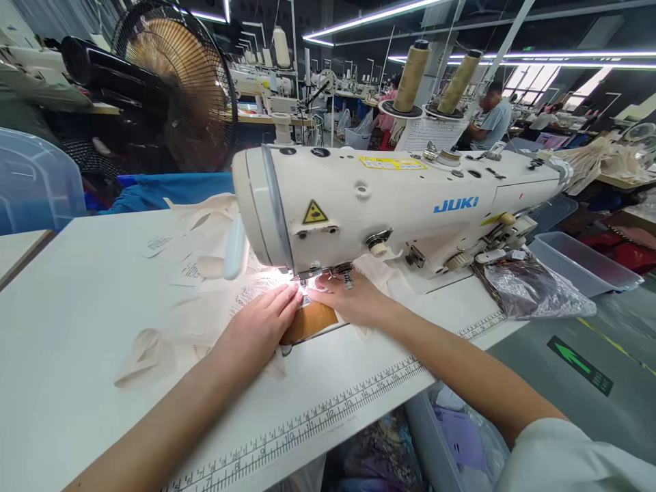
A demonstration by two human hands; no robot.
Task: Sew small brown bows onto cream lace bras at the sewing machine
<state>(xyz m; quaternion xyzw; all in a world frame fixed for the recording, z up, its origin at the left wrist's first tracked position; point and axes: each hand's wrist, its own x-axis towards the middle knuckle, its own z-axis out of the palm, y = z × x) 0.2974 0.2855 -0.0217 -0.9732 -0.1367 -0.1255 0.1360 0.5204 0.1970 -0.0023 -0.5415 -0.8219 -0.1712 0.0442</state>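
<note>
The white JUKI sewing machine (410, 198) stands across the table, its needle area brightly lit. Pale beige fabric with lace (251, 290) lies under and left of the presser foot (306, 279). My left hand (264, 318) rests flat on the lace, fingers stretched toward the foot. On the other side, my right hand (353, 297) has its fingers and thumb closed at the fabric edge beside the needle; the fingertips are partly hidden under the machine head. Between the hands shows an orange-brown plate (310, 321) on the machine bed.
Loose beige pieces (154, 355) and printed labels (187, 272) lie at left. A ruler strip (328, 410) runs along the front edge. Bagged dark material (533, 283) sits at right, near a clear bin (584, 263). A large fan (174, 82) stands behind; a person (495, 116) sits farther back.
</note>
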